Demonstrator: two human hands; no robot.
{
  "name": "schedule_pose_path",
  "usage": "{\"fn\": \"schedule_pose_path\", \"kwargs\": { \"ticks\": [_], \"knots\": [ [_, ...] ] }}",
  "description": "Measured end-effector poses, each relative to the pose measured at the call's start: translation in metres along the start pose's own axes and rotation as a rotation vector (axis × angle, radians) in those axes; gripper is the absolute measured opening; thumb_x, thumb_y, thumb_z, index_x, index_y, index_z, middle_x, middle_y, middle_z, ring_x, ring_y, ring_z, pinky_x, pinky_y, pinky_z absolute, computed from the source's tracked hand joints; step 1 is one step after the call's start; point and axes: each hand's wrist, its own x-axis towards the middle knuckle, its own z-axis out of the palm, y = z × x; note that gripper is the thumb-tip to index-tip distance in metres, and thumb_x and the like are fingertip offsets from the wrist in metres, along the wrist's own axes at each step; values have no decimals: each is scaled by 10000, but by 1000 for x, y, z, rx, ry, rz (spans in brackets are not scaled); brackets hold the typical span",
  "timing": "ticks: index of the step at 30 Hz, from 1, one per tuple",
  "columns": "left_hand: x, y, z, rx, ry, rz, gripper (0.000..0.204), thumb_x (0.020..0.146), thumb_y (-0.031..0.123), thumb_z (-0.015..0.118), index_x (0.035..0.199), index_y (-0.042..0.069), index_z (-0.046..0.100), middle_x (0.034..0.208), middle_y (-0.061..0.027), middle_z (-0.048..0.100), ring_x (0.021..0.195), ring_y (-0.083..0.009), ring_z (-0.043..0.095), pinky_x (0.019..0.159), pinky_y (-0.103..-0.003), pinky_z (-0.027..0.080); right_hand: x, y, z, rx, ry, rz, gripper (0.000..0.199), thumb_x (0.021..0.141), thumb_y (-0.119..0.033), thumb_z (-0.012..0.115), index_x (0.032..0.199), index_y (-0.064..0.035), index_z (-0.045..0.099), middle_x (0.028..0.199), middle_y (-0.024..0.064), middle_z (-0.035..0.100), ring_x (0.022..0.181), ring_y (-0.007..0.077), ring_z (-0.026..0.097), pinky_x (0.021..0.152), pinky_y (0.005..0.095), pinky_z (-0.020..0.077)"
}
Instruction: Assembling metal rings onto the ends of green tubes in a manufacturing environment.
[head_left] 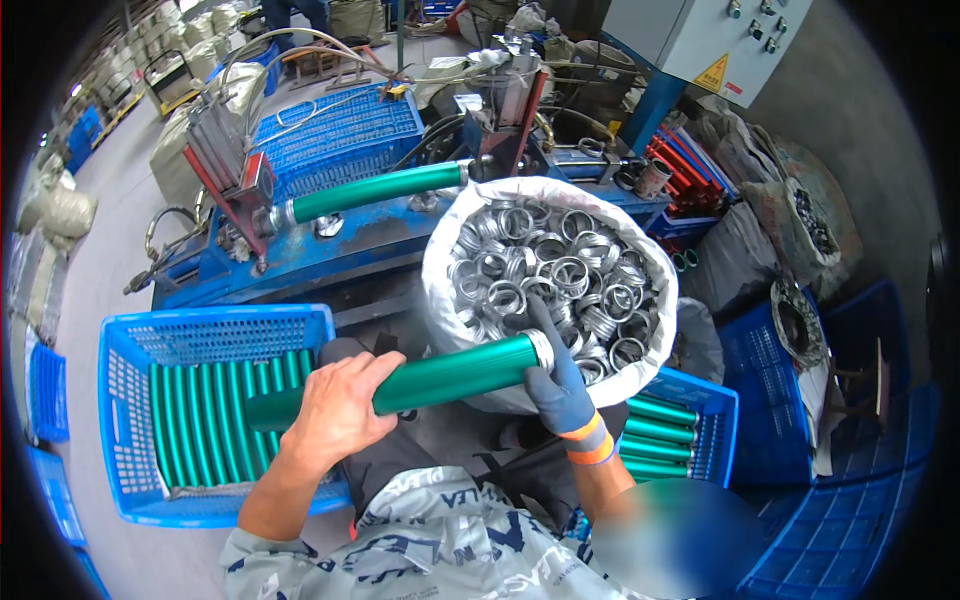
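A green metallic tube (455, 378) lies across in front of me, tilted slightly up toward its right end. My bare left hand (345, 408) is wrapped round it left of the middle. At the right end sits a silver threaded ring (541, 350), gripped by my right hand (563, 385) in a grey-blue glove with an orange cuff. Just beyond, a white sack (440, 270) holds many loose silver rings (570, 275). The tube's right end overlaps the sack's near rim in view.
At left a blue crate (120, 400) holds a row of green tubes (215, 420). Another blue crate (715, 430) with tubes stands at right. A blue machine bench (350, 250) behind carries a green tube (380, 195) between two end fixtures. A grey control cabinet (690, 45) stands back right.
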Motion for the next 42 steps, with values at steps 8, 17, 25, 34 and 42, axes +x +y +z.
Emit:
{"fn": "schedule_pose_path", "kwargs": {
  "ticks": [8, 17, 25, 34, 42],
  "knots": [
    [-2, -4, 8, -21, -9, -12, 662, 710, 118, 852, 1360, 126, 728, 1003, -134, 730, 955, -399, 743, 841, -518, 601, -1, 13, -8, -371, -6, -43, 968, 1043, -253, 734, 1803, 69, 228, 1748, 262, 473, 1543, 350, 539, 1290, 429, 398],
    [-1, -12, 18, -64, 22, -63, 688, 727, 104, 865, 1400, 115, 727, 1097, -141, 774, 1022, -381, 766, 894, -466, 617, 26, 8, -23, -309, -74, -79, 962, 937, -41, 557, 1821, 43, 186, 1801, 284, 414, 1689, 350, 398, 1381, 446, 292],
    [-10, -32, -30, -686, 106, -197, 638, 761, 121, 993, 1325, -6, 722, 1097, -56, 771, 987, -185, 749, 932, -380, 621, 95, 24, -140, -1646, 99, -227, 278, 911, -243, 813, 1162, -124, 823, 1528, 186, 705, 1337, 415, 686, 1134, 545, 541],
    [-23, -36, 2, -1279, 295, -200, 559, 760, 96, 991, 1244, 19, 722, 1109, -87, 761, 1006, -207, 757, 938, -397, 629, 44, 5, -98, -995, 144, -305, 406, 818, -165, 987, 1163, -52, 804, 1503, 226, 717, 1354, 393, 730, 1100, 435, 596],
    [-12, -33, 11, -1253, 281, -112, 558, 795, 114, 978, 1271, 25, 700, 1140, -100, 750, 1048, -219, 749, 962, -408, 622, 30, -35, -59, -1255, 202, -375, 876, 723, -278, 1071, 1476, -73, 673, 1426, 227, 728, 1313, 393, 722, 1116, 468, 577]
  ]
}}
